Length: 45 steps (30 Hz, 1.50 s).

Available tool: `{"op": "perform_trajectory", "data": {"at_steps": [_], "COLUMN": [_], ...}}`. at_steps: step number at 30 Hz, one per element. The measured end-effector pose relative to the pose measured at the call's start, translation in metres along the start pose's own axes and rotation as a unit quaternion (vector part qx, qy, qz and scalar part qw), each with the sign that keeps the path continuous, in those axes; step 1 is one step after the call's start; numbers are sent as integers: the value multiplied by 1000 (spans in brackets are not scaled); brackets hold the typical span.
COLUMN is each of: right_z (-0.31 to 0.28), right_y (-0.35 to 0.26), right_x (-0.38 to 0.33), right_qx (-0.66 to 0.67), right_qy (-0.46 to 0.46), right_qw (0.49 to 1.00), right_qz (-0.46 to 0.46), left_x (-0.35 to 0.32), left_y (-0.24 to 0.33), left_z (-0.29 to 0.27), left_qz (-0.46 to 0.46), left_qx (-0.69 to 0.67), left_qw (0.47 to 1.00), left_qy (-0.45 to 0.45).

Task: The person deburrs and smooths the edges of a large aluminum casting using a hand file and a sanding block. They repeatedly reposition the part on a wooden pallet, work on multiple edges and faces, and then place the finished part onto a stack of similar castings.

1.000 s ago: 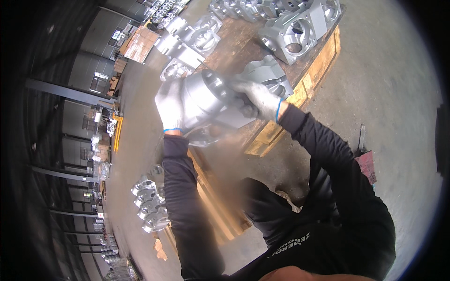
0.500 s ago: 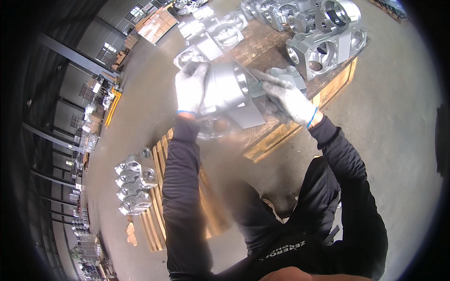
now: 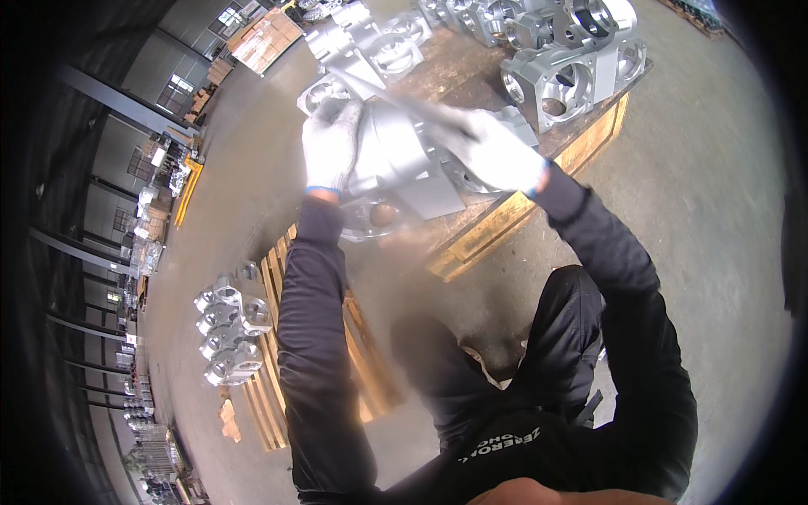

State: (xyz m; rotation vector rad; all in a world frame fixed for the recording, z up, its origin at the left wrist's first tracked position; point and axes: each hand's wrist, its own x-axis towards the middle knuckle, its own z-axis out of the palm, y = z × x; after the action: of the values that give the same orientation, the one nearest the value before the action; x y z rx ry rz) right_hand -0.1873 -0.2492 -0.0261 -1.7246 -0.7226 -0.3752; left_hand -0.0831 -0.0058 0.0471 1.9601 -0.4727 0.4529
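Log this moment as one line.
left hand: touching silver metal part | right hand: gripping long thin tool, motion-blurred | nearby: more silver parts on wooden platform

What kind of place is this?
Probably a factory or workshop. There are lots of silvery metal parts, a slatted wooden pallet on the floor, and cardboard boxes stacked farther away.

Gray concrete floor [image 3: 715,210], pale wall [image 3: 139,80], bright windows [image 3: 175,93]
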Motion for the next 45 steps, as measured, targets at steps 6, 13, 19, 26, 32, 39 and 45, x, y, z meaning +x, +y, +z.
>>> {"op": "perform_trajectory", "data": {"at_steps": [6, 13, 19, 26, 32, 39, 45], "right_z": [4, 5, -11, -5, 32, 97, 128], "right_y": [-16, 12, -11, -36, -28, -23, -36], "right_x": [-5, 12, 23, 11, -30, -39, -44], "right_qx": [-142, -64, -5, 58, -40, -110, -71], "right_qy": [47, 69, 30, 7, 105, 239, 250], "right_qw": [989, 994, 999, 991, 993, 964, 954], "right_qz": [-22, -62, -10, 118, 48, 31, 152], "left_x": [4, 5, 6, 8, 9, 0, -17], "left_y": [-6, -8, -8, -8, -13, 5, 26], "left_z": [0, 1, 0, 2, 2, 4, -4], "left_qz": [-8, 26, -2, 21, 45, 200, 362], "left_qx": [3, 43, -12, 41, 21, 329, 359], "left_qw": [1000, 998, 1000, 999, 999, 913, 853], "left_qy": [8, 28, -3, 8, 23, 135, 106]}}
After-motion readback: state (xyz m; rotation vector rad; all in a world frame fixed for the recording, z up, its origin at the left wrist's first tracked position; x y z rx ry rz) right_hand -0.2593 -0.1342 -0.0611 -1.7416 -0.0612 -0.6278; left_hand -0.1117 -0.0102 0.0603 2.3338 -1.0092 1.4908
